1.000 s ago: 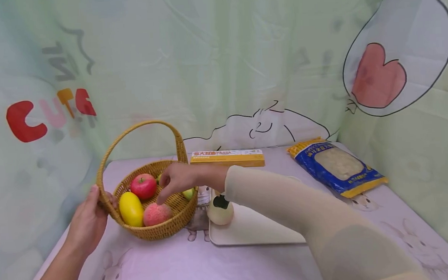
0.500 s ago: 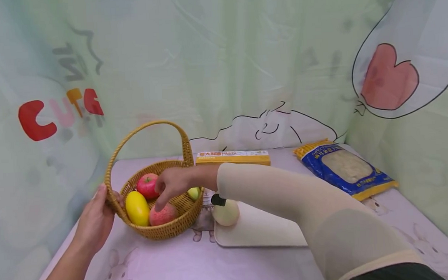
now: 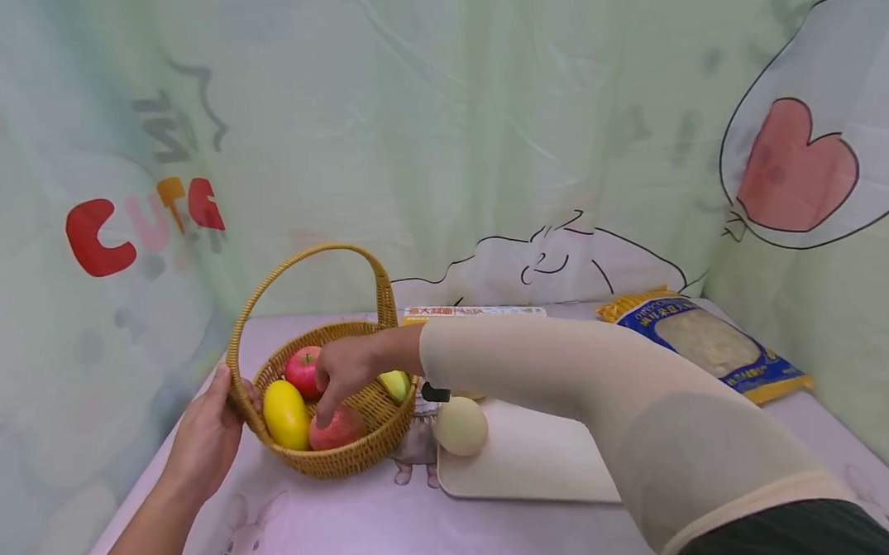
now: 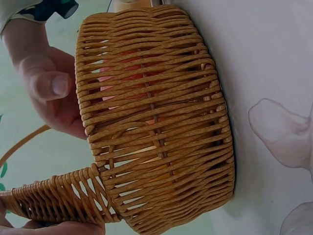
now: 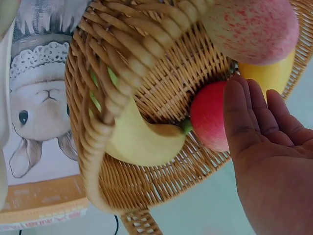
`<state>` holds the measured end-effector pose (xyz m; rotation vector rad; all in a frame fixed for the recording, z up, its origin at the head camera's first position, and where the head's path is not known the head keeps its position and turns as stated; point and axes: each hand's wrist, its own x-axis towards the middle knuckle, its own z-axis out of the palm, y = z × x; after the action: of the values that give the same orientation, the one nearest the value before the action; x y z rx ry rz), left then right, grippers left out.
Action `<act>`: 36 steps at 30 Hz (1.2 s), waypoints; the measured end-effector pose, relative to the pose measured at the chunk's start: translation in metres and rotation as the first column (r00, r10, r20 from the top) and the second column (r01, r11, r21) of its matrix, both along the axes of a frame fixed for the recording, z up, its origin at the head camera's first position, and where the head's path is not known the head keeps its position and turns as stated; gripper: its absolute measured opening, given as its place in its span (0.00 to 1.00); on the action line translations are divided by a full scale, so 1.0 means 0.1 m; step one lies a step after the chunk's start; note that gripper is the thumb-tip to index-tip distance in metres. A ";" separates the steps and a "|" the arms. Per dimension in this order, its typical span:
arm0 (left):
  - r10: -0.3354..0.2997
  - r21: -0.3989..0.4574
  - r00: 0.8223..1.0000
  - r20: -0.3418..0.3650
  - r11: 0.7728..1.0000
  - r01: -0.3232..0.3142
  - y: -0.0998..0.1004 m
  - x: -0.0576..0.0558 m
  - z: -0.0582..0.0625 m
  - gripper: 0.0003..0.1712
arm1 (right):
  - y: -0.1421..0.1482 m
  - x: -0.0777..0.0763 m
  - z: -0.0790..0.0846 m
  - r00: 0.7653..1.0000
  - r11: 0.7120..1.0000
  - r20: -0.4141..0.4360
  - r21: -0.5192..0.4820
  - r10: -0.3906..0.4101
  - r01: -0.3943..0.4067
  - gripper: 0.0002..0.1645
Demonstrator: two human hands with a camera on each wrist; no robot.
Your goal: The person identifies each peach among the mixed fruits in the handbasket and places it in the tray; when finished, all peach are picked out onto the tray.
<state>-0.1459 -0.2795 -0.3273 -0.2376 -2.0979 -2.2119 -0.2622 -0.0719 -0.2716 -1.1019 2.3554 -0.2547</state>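
In the head view my left hand (image 3: 209, 433) grips the wicker basket (image 3: 341, 466) at its left side, where the handle meets the rim. Inside lie a red apple (image 3: 302, 371), a yellow mango-like fruit (image 3: 287, 415), a pink peach (image 3: 339, 429) and a yellow-green banana (image 5: 146, 139). My right hand (image 3: 350, 368) is over the basket, its thumb pointing down at the peach. In the right wrist view the fingers look nearly straight beside the apple, which they partly cover; whether they touch it I cannot tell.
A pale round fruit (image 3: 462, 426) sits on the left end of a white board (image 3: 535, 464), partly under my right forearm. Behind stand a pasta box (image 3: 483, 310) and, at the right, a blue and yellow bag (image 3: 708, 345). Curtains enclose the table.
My right hand has shifted left over the basket, nearer the apple, and its thumb has dropped toward the peach. My left hand keeps its grip. The head view has turned left.
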 end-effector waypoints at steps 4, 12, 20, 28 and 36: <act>0.007 -0.026 1.000 0.001 1.000 -0.007 0.04 -0.02 0.00 0.29 | 0.05 0.00 -0.07 1.000 1.000 0.015 0.015 0.000 -0.001 0.20; -0.001 -0.048 1.000 -0.007 0.999 0.001 0.11 -0.01 0.02 0.31 | 0.13 0.04 -0.25 0.999 1.000 0.040 0.011 0.016 -0.016 0.16; -0.004 -0.049 1.000 0.020 0.999 0.005 0.08 -0.02 0.01 0.29 | 0.21 0.05 -0.29 1.000 0.998 -0.010 -0.055 -0.022 0.021 0.16; -0.014 -0.021 1.000 -0.001 1.000 0.014 0.02 -0.01 -0.03 0.26 | 0.38 0.03 -0.14 0.990 0.970 0.049 -0.204 -0.129 0.136 0.23; -0.028 0.000 0.999 -0.044 1.000 0.028 -0.01 0.01 -0.04 0.25 | 0.53 0.03 -0.08 0.974 0.923 0.120 -0.316 -0.190 0.219 0.22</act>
<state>-0.1453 -0.2805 -0.3308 -0.3146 -2.0839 -2.2025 -0.2597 -0.0187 -0.2796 -0.9619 2.4049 -0.7802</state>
